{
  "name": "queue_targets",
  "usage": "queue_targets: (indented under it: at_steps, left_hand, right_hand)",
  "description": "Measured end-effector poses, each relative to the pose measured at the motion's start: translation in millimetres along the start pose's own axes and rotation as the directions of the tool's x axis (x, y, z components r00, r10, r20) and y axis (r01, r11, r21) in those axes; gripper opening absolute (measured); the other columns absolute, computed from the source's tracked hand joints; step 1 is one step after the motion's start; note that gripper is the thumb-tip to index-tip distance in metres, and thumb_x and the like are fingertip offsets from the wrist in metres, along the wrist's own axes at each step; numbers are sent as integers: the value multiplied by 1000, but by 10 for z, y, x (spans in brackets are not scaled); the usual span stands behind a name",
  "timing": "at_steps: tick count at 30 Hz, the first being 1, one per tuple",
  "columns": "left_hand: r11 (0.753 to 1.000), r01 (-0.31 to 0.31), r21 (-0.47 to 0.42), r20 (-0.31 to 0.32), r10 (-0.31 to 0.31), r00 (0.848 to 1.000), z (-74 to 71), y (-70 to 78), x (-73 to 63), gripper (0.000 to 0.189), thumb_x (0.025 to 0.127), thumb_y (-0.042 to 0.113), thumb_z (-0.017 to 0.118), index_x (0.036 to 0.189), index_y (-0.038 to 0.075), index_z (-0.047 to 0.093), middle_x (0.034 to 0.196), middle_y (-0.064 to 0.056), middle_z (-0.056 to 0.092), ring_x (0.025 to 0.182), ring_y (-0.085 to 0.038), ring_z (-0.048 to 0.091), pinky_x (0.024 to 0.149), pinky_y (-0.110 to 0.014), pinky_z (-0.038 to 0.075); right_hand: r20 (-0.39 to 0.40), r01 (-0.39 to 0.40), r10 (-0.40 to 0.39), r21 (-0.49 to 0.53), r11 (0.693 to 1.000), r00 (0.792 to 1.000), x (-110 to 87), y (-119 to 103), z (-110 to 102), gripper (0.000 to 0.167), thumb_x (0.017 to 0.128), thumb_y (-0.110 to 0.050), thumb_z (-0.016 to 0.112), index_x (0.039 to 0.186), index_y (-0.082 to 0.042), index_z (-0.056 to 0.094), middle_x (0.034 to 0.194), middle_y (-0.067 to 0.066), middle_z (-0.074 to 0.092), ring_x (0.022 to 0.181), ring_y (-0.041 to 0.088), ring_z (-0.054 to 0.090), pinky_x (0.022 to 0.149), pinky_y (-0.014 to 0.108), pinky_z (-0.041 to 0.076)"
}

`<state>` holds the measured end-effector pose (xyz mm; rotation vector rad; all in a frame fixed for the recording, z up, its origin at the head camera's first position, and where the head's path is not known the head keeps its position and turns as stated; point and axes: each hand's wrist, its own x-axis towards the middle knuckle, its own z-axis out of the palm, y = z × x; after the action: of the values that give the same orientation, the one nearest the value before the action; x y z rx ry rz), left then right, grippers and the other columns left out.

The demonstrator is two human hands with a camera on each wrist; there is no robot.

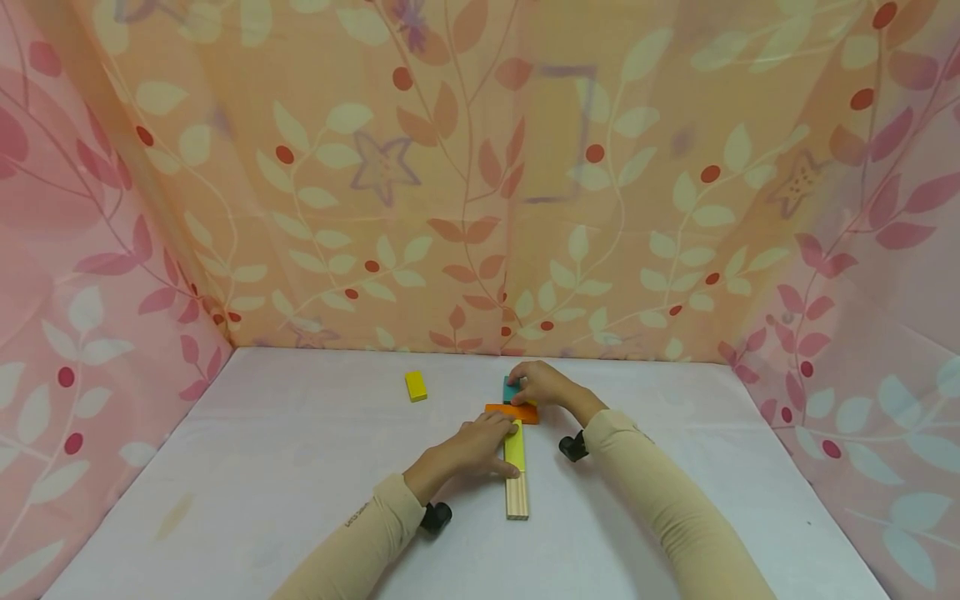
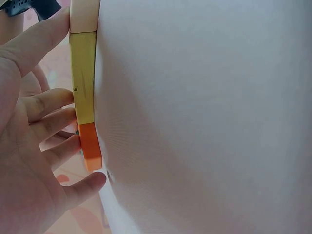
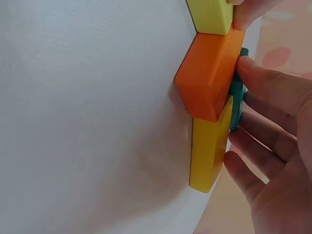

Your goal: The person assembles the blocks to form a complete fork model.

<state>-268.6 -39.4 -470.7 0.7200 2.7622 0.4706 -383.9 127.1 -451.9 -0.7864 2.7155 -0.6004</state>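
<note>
My left hand lies along the left side of a row of blocks, fingers spread. Its thumb touches a plain wooden block, and other fingertips touch a light yellow block and an orange block. The orange block lies crosswise at the row's far end. Beyond it, my right hand pinches a teal block between thumb and fingers; the fingers partly hide its shape. A deeper yellow block sits against the orange one beside the teal, a right fingertip at its side.
Another yellow block lies alone at the back left of the white-covered table. Patterned cloth hangs behind the table and at both sides. Black wrist cameras stick out from both wrists.
</note>
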Motion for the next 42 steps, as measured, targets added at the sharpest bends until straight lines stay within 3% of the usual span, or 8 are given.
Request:
queue_targets:
  at_steps: [23, 42]
  left_hand:
    - [1000, 8, -1, 6, -8, 1000, 10, 1, 7, 74, 79, 54, 74, 138, 14, 53, 150, -3, 45, 141, -25, 36, 110, -52, 38]
    - [1000, 13, -10, 16, -13, 1000, 0, -4, 19, 74, 79, 54, 74, 138, 15, 52, 151, -2, 44, 141, -24, 35, 110, -52, 38]
  right_hand:
    - [-17, -31, 32, 48, 998, 999, -17, 6, 30, 23, 86, -17, 74, 108, -8, 73, 119, 7, 70, 119, 28, 58, 110, 46, 41]
    - [-45, -67, 72, 87, 994, 996, -56, 6, 71, 25, 87, -16, 72, 111, -8, 71, 130, 9, 64, 126, 30, 55, 111, 49, 39]
